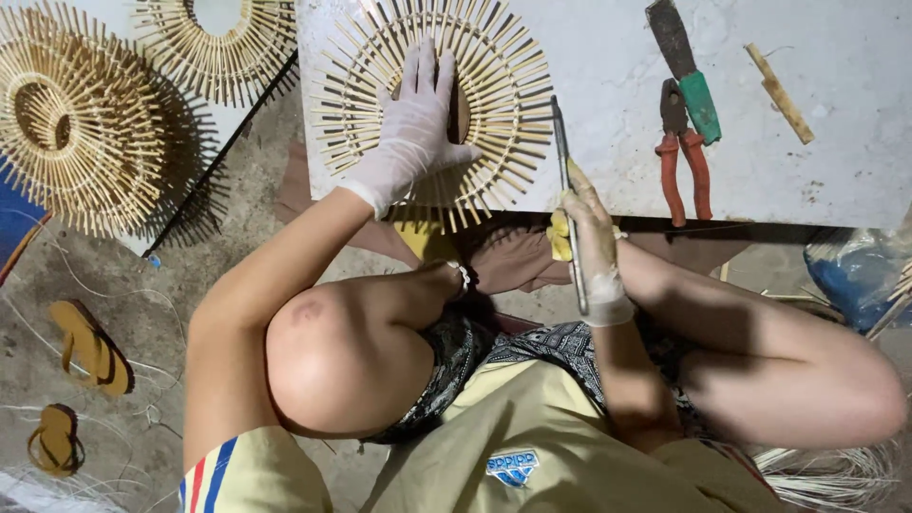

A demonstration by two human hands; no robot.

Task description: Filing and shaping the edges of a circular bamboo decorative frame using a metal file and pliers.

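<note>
A round sunburst frame of thin bamboo sticks [503,104] lies on a low white table [617,76]. My left hand [415,128], in a thin white glove, presses flat on the frame's middle with fingers spread. My right hand [591,242], also gloved, grips a long thin metal blade [562,161] at the table's near edge. The blade's tip points up along the right rim of the frame. A yellow cloth [559,236] sits by my right palm.
Red-handled pliers [682,157], a green-handled tool [686,71] and a short bamboo stick [779,93] lie on the table to the right. Two more sunburst frames [81,119] [220,43] rest at left. A pair of sandals [90,347] sits on the concrete floor. A blue bag [860,271] is at right.
</note>
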